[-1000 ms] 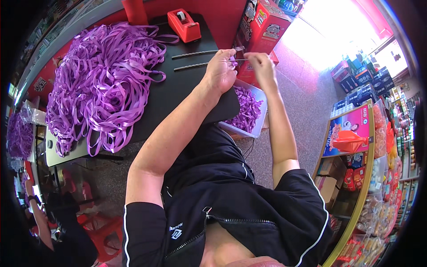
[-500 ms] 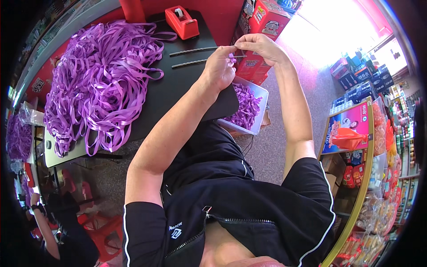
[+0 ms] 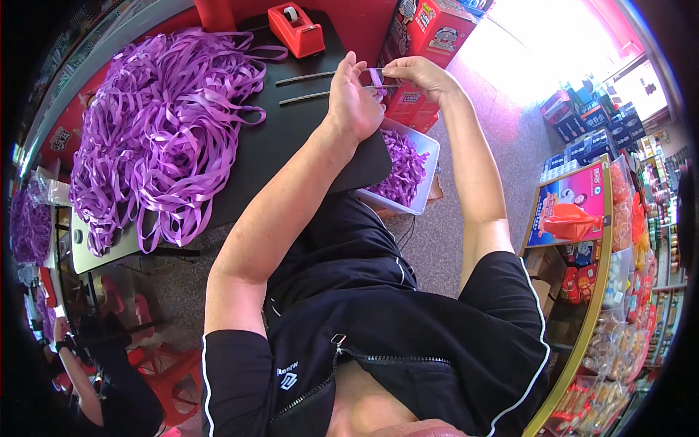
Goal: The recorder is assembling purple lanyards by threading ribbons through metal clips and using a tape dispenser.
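Now you're mid-fold on a short purple ribbon piece (image 3: 376, 76), held up over the counter (image 3: 291, 138) edge.
L hand (image 3: 354, 102) pinches one end, R hand (image 3: 415, 73) grip clamps the other w/ a thin dark rod. Next, I'd judge: drop it into the white tray (image 3: 428, 149) below, then take another strip from the ribbon pile (image 3: 160, 131).

Red tape dispenser (image 3: 296, 29) beside heaped purple ribbons (image 3: 156, 131).
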Action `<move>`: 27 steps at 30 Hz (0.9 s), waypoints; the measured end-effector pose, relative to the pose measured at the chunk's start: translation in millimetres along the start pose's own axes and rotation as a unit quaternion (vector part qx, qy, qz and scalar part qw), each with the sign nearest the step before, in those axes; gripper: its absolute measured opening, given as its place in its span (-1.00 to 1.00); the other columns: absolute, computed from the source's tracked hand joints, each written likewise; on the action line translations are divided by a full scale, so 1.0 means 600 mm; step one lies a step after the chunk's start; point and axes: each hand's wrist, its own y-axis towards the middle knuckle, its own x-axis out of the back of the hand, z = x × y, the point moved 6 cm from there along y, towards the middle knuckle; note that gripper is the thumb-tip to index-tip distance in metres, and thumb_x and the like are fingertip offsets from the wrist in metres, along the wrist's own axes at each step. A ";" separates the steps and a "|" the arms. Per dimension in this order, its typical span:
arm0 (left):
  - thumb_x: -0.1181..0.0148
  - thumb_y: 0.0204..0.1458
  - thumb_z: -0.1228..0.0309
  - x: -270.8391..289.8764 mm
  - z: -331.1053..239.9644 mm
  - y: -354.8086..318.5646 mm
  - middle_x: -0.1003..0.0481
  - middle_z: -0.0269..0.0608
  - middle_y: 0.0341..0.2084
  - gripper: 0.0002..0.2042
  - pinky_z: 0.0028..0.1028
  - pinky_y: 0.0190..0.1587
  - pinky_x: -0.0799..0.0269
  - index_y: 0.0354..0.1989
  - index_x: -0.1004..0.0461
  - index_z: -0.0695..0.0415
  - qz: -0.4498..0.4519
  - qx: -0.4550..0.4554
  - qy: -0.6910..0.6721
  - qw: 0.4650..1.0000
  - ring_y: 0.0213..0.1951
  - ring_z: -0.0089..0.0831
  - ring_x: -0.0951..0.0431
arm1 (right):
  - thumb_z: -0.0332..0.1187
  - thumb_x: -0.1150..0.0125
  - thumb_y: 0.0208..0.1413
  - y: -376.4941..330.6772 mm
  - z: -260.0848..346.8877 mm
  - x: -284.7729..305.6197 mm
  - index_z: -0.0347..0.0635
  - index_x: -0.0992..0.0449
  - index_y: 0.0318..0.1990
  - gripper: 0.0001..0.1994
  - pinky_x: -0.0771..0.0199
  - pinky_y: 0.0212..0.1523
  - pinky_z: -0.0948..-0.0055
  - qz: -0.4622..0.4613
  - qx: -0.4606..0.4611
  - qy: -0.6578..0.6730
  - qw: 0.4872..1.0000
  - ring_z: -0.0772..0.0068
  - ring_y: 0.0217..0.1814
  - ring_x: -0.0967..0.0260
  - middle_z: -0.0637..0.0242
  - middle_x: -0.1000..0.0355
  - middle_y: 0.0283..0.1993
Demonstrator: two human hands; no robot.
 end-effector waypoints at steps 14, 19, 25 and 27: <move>0.07 0.10 -0.11 0.004 -0.001 0.005 0.05 0.33 0.25 -0.47 -0.03 0.33 0.41 0.12 -0.15 -0.05 0.008 -0.008 -0.009 1.000 0.29 0.11 0.06 | -0.09 -0.28 -0.07 0.034 -0.019 -0.005 -0.20 -0.62 -0.41 -0.69 -0.10 -0.41 0.44 -0.051 -0.061 -0.117 0.990 0.59 -0.48 -0.10 0.49 -0.29 -0.58; 0.08 0.11 -0.11 0.004 -0.002 0.006 0.08 0.32 0.26 -0.46 -0.02 0.33 0.43 0.14 -0.13 -0.04 0.013 -0.007 -0.016 1.000 0.30 0.10 0.10 | -0.11 -0.26 -0.04 0.034 -0.008 -0.006 -0.17 -0.60 -0.44 -0.72 -0.10 -0.37 0.46 -0.051 -0.086 -0.156 0.983 0.60 -0.48 -0.13 0.49 -0.31 -0.58; 0.09 0.11 -0.11 0.000 0.000 0.006 0.16 0.33 0.28 -0.44 -0.01 0.33 0.48 0.17 -0.10 -0.03 0.019 -0.006 -0.018 1.000 0.32 0.10 0.16 | -0.10 -0.25 -0.01 0.040 -0.018 -0.003 -0.14 -0.59 -0.46 -0.72 -0.12 -0.31 0.49 -0.057 -0.090 -0.179 0.978 0.64 -0.44 -0.17 0.53 -0.37 -0.54; 0.09 0.11 -0.12 -0.002 0.000 0.004 0.17 0.33 0.28 -0.43 -0.01 0.33 0.49 0.18 -0.10 -0.03 0.019 -0.006 -0.016 1.000 0.32 0.10 0.16 | -0.09 -0.25 -0.01 0.039 -0.020 -0.002 -0.14 -0.59 -0.46 -0.71 -0.12 -0.32 0.49 -0.059 -0.082 -0.179 0.979 0.64 -0.45 -0.16 0.53 -0.36 -0.54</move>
